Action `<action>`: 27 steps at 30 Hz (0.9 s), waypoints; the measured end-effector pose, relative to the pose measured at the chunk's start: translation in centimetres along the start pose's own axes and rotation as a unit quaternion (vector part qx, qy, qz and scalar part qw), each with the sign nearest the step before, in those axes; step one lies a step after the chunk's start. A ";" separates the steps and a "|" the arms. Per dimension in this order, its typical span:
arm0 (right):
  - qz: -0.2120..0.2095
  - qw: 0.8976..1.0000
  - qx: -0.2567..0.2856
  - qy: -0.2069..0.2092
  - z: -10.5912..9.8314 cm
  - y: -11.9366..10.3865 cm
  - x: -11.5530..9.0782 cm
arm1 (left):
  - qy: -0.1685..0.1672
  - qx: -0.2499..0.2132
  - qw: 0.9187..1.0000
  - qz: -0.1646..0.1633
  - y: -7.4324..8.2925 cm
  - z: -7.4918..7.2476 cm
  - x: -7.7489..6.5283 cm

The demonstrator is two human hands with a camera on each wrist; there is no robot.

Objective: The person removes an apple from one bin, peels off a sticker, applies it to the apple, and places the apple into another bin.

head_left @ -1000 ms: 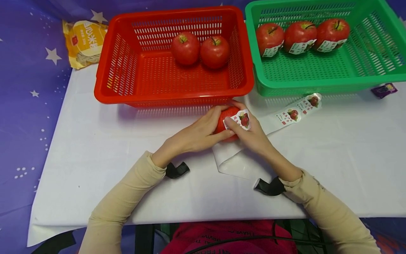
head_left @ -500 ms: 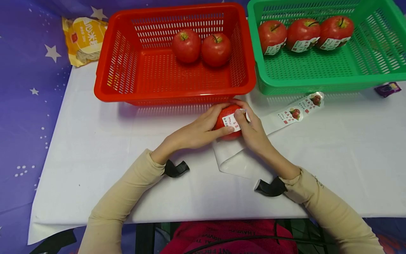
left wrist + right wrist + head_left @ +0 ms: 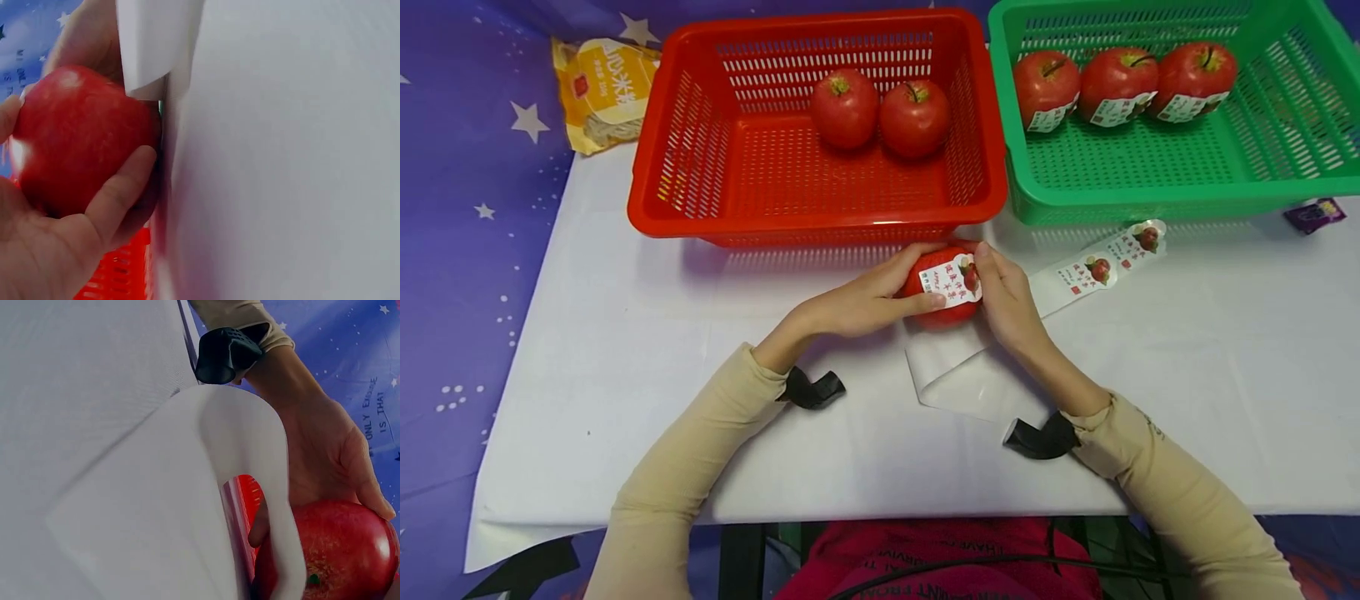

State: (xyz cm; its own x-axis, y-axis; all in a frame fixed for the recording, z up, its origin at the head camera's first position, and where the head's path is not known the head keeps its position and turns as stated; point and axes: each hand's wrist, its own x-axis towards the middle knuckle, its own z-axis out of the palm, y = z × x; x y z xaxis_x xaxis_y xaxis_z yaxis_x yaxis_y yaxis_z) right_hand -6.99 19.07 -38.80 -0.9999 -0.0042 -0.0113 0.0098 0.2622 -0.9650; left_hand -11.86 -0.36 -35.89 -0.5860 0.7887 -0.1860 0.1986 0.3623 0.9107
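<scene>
A red apple (image 3: 951,318) is held between both hands over the front of the red basket. My left hand (image 3: 859,305) grips its left side, thumb lying on a white printed label (image 3: 951,282) stuck to the skin. On the other side, my right hand (image 3: 1011,302) holds the apple, with its thumb at the label's right edge. The left wrist view shows the apple (image 3: 81,137) in the left fingers, its label out of sight. A strip of label backing (image 3: 951,354) hangs curled beneath; two printed labels (image 3: 1100,271) remain visible on it.
Behind stands a red basket (image 3: 805,229) with two unlabelled apples (image 3: 844,110). Beside it, a green basket (image 3: 1157,200) holds three labelled apples (image 3: 1118,83). A yellow food bag (image 3: 610,92) lies back left, a small purple packet (image 3: 1315,215) at right.
My right thumb has moved off the label's middle to its right edge, uncovering the print. The apple has turned slightly in the hands, and the left thumb stays near the label's lower edge.
</scene>
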 end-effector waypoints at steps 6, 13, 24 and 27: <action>-0.003 0.996 0.039 -0.077 -0.1 0.0 -0.1 | -0.013 -0.095 0.995 -0.017 -0.4 -0.3 0.0; 0.021 0.993 0.075 -0.094 -0.3 -0.2 0.1 | -0.015 -0.096 0.995 -0.017 -0.5 -0.4 0.0; 0.062 0.982 0.088 -0.156 -1.2 -1.5 0.0 | 0.073 0.016 0.997 0.003 0.6 1.2 0.5; 0.087 0.975 0.094 -0.181 -1.7 -1.7 0.1 | 0.100 0.028 0.995 -0.007 0.9 1.7 0.6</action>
State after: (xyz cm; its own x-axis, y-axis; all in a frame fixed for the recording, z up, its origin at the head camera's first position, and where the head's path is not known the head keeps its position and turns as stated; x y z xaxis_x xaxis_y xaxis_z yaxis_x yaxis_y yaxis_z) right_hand -7.15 20.31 -36.75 -0.9156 -0.3241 -0.2380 0.2145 0.1070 -0.9708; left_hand -10.71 1.33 -35.85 -0.7331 0.6702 -0.1158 0.2298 0.4043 0.8853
